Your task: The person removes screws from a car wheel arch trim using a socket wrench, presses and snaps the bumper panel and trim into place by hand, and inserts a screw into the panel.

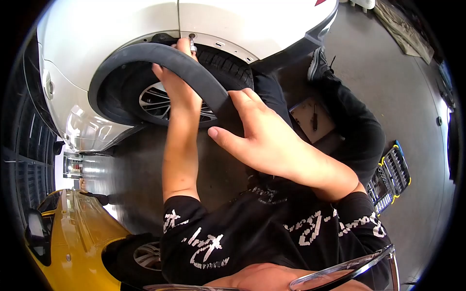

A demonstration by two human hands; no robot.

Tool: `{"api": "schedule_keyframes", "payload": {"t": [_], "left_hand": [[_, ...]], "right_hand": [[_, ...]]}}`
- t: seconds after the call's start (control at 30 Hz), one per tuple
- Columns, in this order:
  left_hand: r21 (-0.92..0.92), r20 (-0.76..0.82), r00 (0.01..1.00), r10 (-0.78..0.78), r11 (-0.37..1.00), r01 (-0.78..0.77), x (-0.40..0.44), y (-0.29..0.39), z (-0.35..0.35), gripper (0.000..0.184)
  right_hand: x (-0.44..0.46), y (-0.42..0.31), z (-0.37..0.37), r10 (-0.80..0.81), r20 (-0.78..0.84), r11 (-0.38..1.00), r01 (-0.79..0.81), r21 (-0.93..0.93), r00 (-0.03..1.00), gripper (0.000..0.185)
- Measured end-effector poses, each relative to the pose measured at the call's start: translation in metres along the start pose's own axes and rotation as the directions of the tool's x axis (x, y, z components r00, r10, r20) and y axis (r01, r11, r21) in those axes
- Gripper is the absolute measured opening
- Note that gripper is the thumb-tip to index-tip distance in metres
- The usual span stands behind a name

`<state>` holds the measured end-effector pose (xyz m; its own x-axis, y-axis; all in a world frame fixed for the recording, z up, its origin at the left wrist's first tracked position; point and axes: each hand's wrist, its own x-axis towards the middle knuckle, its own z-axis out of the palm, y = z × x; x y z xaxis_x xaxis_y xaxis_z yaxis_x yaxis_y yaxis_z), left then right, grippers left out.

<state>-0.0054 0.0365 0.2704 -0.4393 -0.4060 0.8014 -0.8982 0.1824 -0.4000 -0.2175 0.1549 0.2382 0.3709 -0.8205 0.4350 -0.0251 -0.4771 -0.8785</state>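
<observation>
A black wheel arch trim [141, 52] stands partly away from the white car's body, curving in front of the wheel [154, 99]. My right hand [262, 126] grips its near end, fingers along the outer edge and thumb on the inner side. Behind the trim, my left hand [175, 80] reaches up to the arch edge, its middle part hidden by the trim. Its fingertips close around a small silver socket tool [193, 44] below a hole in the body flange. The rest of that tool is hidden.
My bent leg [357, 116] is at the right. A screwdriver [315, 118] lies on a flat tray [303, 109] beside it. An open socket set [395, 169] sits on the floor. A yellow car [82, 233] stands at the lower left, and cloth [403, 26] lies at top right.
</observation>
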Motion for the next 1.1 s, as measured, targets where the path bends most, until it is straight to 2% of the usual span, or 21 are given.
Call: {"api": "schedule_keyframes", "payload": {"t": [0.1, 0.13, 0.17, 0.23, 0.33, 0.37, 0.4, 0.43, 0.47, 0.57, 0.6, 0.63, 0.7, 0.8, 0.83, 0.87, 0.9, 0.93, 1.03, 1.07, 1.1], "left_hand": [[-0.268, 0.204, 0.963, -0.178, 0.936, 0.230, 0.000, -0.004, 0.003, 0.011], [-0.551, 0.297, 0.870, -0.394, 0.673, 0.493, -0.002, 0.007, 0.009, 0.014], [-0.749, 0.544, 0.719, -0.432, 0.136, 0.649, -0.004, 0.019, 0.006, 0.022], [-0.704, 0.710, 0.647, -0.276, -0.257, 0.663, 0.000, 0.015, 0.015, 0.026], [-0.762, 0.559, 0.709, -0.429, 0.070, 0.644, -0.004, 0.024, 0.007, 0.021], [-0.656, 0.398, 0.823, -0.405, 0.502, 0.564, -0.005, 0.019, 0.003, 0.020], [-0.407, 0.257, 0.921, -0.293, 0.832, 0.378, -0.003, 0.008, -0.001, 0.019], [-0.062, 0.169, 0.979, -0.118, 0.989, 0.130, -0.002, 0.003, -0.006, 0.019], [-0.013, 0.215, 0.965, -0.153, 0.987, 0.159, -0.001, 0.004, -0.010, 0.020], [-0.386, 0.238, 0.934, -0.266, 0.857, 0.342, 0.000, 0.007, -0.003, 0.021], [-0.629, 0.484, 0.758, -0.438, 0.428, 0.649, 0.002, 0.017, 0.000, 0.024], [-0.718, 0.612, 0.684, -0.397, 0.081, 0.691, 0.001, 0.020, 0.003, 0.025], [-0.696, 0.710, 0.582, -0.396, -0.265, 0.668, 0.009, 0.030, 0.001, 0.026], [-0.692, 0.542, 0.705, -0.456, 0.233, 0.683, -0.002, 0.025, 0.003, 0.025], [-0.535, 0.335, 0.843, -0.421, 0.651, 0.538, -0.002, 0.018, 0.002, 0.021], [-0.229, 0.162, 0.948, -0.275, 0.924, 0.307, -0.003, 0.010, 0.000, 0.018], [0.157, 0.065, 0.996, -0.054, 0.987, 0.044, -0.004, 0.005, -0.003, 0.015], [0.019, 0.034, 0.999, -0.031, 0.999, 0.030, 0.001, 0.007, -0.012, 0.013], [-0.025, 0.219, 0.971, -0.095, 0.994, 0.103, -0.002, -0.001, -0.008, 0.016], [-0.329, 0.301, 0.914, -0.272, 0.870, 0.367, -0.001, 0.004, -0.007, 0.018], [-0.561, 0.431, 0.814, -0.391, 0.590, 0.580, 0.001, 0.013, -0.006, 0.022]], "right_hand": [[0.000, 0.001, 0.004, -0.032, -0.037, 0.999, 0.031, -0.012, 0.999, 0.054], [0.001, 0.002, 0.005, -0.051, -0.061, 0.999, 0.050, -0.017, 0.997, 0.053], [0.000, 0.003, 0.006, -0.048, -0.053, 0.999, 0.047, -0.017, 0.997, 0.053], [-0.001, 0.005, 0.005, -0.040, -0.042, 0.999, 0.039, -0.021, 0.998, 0.054], [-0.001, 0.000, 0.001, -0.004, -0.005, 1.000, 0.004, -0.018, 1.000, 0.056], [-0.002, 0.000, 0.001, 0.002, -0.004, 1.000, -0.002, -0.010, 1.000, 0.057], [-0.002, 0.000, 0.001, 0.004, -0.005, 1.000, -0.004, -0.004, 1.000, 0.057], [-0.002, 0.001, 0.001, 0.006, -0.004, 1.000, -0.006, 0.002, 1.000, 0.058], [-0.002, 0.000, 0.002, -0.007, -0.022, 1.000, 0.007, -0.008, 1.000, 0.057], [-0.001, 0.001, 0.006, -0.043, -0.040, 0.999, 0.043, -0.011, 0.998, 0.057], [-0.001, 0.002, 0.006, -0.045, -0.036, 0.999, 0.045, 0.001, 0.998, 0.057], [-0.002, 0.003, 0.005, -0.043, -0.032, 0.999, 0.044, 0.011, 0.999, 0.057], [-0.004, 0.001, 0.004, -0.040, -0.029, 0.999, 0.040, 0.004, 0.999, 0.057], [-0.004, 0.001, 0.002, -0.013, -0.011, 1.000, 0.012, -0.013, 1.000, 0.057], [-0.003, 0.001, 0.002, -0.001, -0.004, 1.000, 0.000, -0.020, 1.000, 0.057], [-0.002, 0.001, 0.002, -0.014, -0.021, 1.000, 0.013, -0.013, 1.000, 0.057], [-0.002, 0.001, 0.004, -0.026, -0.035, 1.000, 0.026, -0.004, 0.999, 0.057], [-0.002, 0.000, 0.005, -0.038, -0.048, 0.999, 0.038, 0.004, 0.998, 0.057], [-0.002, -0.004, 0.002, -0.019, -0.021, 0.999, 0.019, 0.028, 1.000, 0.057], [-0.002, -0.002, 0.003, -0.025, -0.025, 1.000, 0.025, 0.019, 0.999, 0.057], [-0.002, 0.001, 0.005, -0.031, -0.030, 0.999, 0.031, 0.008, 0.999, 0.057]]}}
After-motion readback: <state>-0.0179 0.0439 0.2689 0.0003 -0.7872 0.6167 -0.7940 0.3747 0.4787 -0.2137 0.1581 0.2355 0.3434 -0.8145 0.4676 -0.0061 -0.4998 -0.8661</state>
